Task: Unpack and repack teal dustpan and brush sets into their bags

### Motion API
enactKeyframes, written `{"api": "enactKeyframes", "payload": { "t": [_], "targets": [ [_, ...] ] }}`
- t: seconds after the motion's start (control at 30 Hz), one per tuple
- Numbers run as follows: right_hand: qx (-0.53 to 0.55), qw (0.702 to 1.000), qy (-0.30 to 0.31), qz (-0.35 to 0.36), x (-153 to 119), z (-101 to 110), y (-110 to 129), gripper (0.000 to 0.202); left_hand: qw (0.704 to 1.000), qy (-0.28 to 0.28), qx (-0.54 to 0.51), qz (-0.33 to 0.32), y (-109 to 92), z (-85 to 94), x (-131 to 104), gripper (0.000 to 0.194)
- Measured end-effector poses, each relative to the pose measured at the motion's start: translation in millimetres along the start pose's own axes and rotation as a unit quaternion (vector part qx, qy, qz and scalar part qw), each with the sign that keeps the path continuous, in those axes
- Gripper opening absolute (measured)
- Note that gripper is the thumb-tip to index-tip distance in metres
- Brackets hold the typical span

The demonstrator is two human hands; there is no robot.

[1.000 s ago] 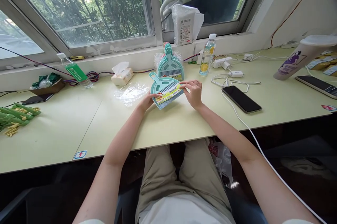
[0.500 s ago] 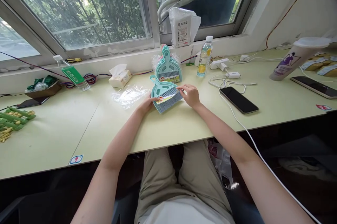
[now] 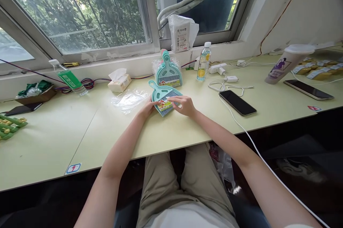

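Note:
A mint-green dustpan (image 3: 158, 93) with a small brush (image 3: 173, 93) nested in it is tilted up over the table in front of me. A colourful label (image 3: 164, 105) lies across the brush bristles. My left hand (image 3: 148, 108) grips the dustpan by its left edge, thumb on the front near the label. My right hand (image 3: 185, 106) is over the right part of the set, its fingers stretched out and touching the label. Just behind stands a stack of similar dustpan sets (image 3: 168, 69) in clear wrap. A crumpled clear plastic bag (image 3: 130, 101) rests left of my left hand.
A tissue pack (image 3: 119, 82) and a green-labelled bottle (image 3: 70, 79) are to the left. On the right are a lemon drink bottle (image 3: 203, 62), a phone (image 3: 237, 102) beside a white cable (image 3: 246, 132), and a large cup (image 3: 284, 64). The table's front edge runs near my lap.
My right hand has moved left from the label's right end to its middle, over the bristles. The left hand keeps its hold on the dustpan. The view has shifted slightly.

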State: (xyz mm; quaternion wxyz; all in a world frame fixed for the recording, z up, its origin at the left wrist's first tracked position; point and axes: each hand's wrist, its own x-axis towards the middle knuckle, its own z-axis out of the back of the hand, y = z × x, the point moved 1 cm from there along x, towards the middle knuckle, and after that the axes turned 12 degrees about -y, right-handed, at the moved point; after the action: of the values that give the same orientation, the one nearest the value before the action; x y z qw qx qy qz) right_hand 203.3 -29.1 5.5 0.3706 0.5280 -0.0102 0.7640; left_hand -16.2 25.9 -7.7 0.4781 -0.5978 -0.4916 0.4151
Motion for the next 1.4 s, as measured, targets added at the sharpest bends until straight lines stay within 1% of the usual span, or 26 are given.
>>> {"api": "enactKeyframes", "payload": {
  "t": [0.07, 0.13, 0.2, 0.23, 0.33, 0.43, 0.57, 0.63, 0.7, 0.8, 0.93, 1.17, 1.3, 1.4],
  "targets": [
    [0.027, 0.999, 0.006, -0.016, 1.2, -5.1, -2.9, 0.040, 1.000, 0.000, 0.003, -0.001, -0.1, -2.1, -0.6, 0.066],
    [0.068, 0.996, -0.002, -0.065, 2.8, -7.0, -13.2, 0.048, 1.000, -0.009, 0.006, -0.001, -1.2, -3.8, -1.6, 0.069],
    [0.085, 0.991, -0.006, -0.107, 3.6, -7.1, -26.2, 0.048, 1.000, -0.015, 0.009, 0.001, -2.4, -4.9, -2.8, 0.073],
    [0.080, 0.990, 0.000, -0.115, 3.7, -7.0, -32.0, 0.046, 1.000, -0.016, 0.011, 0.003, -2.8, -5.3, -3.4, 0.075],
    [0.029, 0.993, 0.059, -0.095, 2.6, -7.7, -41.2, 0.046, 1.000, -0.007, 0.011, 0.002, -2.3, -6.3, -4.6, 0.077],
    [-0.062, 0.991, 0.102, -0.059, 1.0, -6.7, -40.3, 0.049, 1.000, 0.000, 0.013, -0.006, -0.8, -7.2, -4.4, 0.076],
    [-0.178, 0.977, 0.115, -0.030, 1.5, -0.7, -37.1, 0.052, 1.000, -0.005, 0.006, -0.011, -0.5, -6.6, -3.6, 0.074],
    [-0.195, 0.974, 0.110, -0.019, 2.9, 2.8, -36.5, 0.055, 1.000, -0.009, -0.002, -0.014, -1.2, -5.6, -3.5, 0.072],
    [-0.183, 0.978, 0.093, -0.023, 4.4, 5.7, -35.7, 0.056, 1.000, -0.010, -0.010, -0.013, -1.9, -4.9, -3.4, 0.071],
    [-0.147, 0.985, 0.067, -0.057, 5.5, 8.0, -33.9, 0.059, 1.000, -0.011, -0.018, -0.007, -2.0, -4.2, -2.9, 0.069],
    [-0.117, 0.982, 0.071, -0.130, 4.2, 5.7, -33.2, 0.061, 1.000, -0.019, -0.022, -0.011, -0.3, -3.0, -0.9, 0.070],
    [-0.116, 0.967, 0.033, -0.225, 4.5, 4.6, -34.8, 0.048, 0.999, -0.024, -0.019, -0.014, 3.5, 1.0, 2.1, 0.079],
    [-0.103, 0.953, -0.014, -0.283, 5.8, 9.9, -39.0, 0.036, 1.000, -0.024, -0.011, -0.014, 2.0, 1.1, 0.4, 0.075],
    [-0.073, 0.947, 0.000, -0.313, 6.1, 11.4, -41.8, 0.029, 1.000, -0.009, -0.007, -0.022, -0.3, -1.1, -2.3, 0.076]
  ]
}}
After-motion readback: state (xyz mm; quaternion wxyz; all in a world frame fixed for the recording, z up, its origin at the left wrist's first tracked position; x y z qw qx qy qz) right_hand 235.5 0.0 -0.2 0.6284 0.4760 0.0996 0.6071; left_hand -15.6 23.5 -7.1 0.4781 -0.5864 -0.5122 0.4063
